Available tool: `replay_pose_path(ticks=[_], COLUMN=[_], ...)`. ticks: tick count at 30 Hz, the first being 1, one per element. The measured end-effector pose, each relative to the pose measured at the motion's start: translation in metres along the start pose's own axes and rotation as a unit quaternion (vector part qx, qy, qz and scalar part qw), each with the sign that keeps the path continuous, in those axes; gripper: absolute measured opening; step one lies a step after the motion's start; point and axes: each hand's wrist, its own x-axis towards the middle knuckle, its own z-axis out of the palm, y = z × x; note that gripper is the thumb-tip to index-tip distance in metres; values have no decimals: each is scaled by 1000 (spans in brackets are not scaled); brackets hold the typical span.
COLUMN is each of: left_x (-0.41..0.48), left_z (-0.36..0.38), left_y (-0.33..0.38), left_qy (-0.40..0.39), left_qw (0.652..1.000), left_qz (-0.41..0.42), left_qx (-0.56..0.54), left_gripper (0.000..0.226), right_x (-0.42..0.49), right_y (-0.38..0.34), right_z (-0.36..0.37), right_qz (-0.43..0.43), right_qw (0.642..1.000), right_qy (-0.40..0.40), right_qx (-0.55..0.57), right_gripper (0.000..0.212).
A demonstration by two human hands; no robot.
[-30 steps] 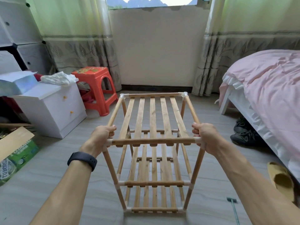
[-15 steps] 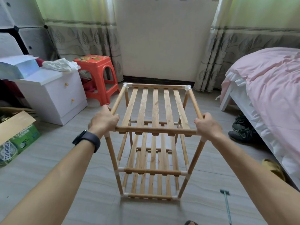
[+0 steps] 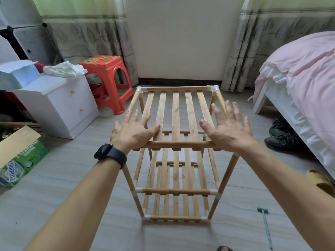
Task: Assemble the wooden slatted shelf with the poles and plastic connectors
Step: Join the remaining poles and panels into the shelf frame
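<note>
The wooden slatted shelf (image 3: 175, 113) stands upright on the floor in front of me, three slatted tiers joined by wooden poles and white plastic connectors (image 3: 215, 88). My left hand (image 3: 133, 130) lies flat with spread fingers over the near left corner of the top tier. My right hand (image 3: 227, 126) is spread the same way over the near right corner. Neither hand grips anything. The near top corners are hidden under my palms.
A white drawer cabinet (image 3: 59, 104) and a red plastic stool (image 3: 108, 78) stand to the left, a green cardboard box (image 3: 20, 156) nearer. A bed with pink bedding (image 3: 304, 78) is on the right, black shoes (image 3: 282, 134) beside it. A small hammer (image 3: 265, 225) lies on the floor.
Both hands let go of the near top corners and now lie open and flat on the top tier. The shelf was set down and stands on the floor.
</note>
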Motion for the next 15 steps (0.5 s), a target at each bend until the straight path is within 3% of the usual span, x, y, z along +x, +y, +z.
replay_pose_path(ticks=[5,8,11,13,15], left_x=[6,7,1,-5,-11], left_z=[1,-1,-7,-16,-24], left_y=[-4,-11,-16,-16,-8], left_qy=[35,77,181,240,236], left_qw=[999,995,980,968,962], left_qz=[22,55,71,56,64], left_qx=[-6,-38,-35,45,120], left_gripper=[73,70,49,42,45], right_x=[2,-2,-18,-36,-55], right_y=[-7,-6,-12,-19,-25], right_z=[1,-3,-10,-11,-10], right_qz=[96,150,207,224,220], right_qw=[993,977,905,849,824], right_qy=[-20,-14,8,0,-33], right_qx=[67,151,371,478,522], right_gripper=[85,63,26,25,22])
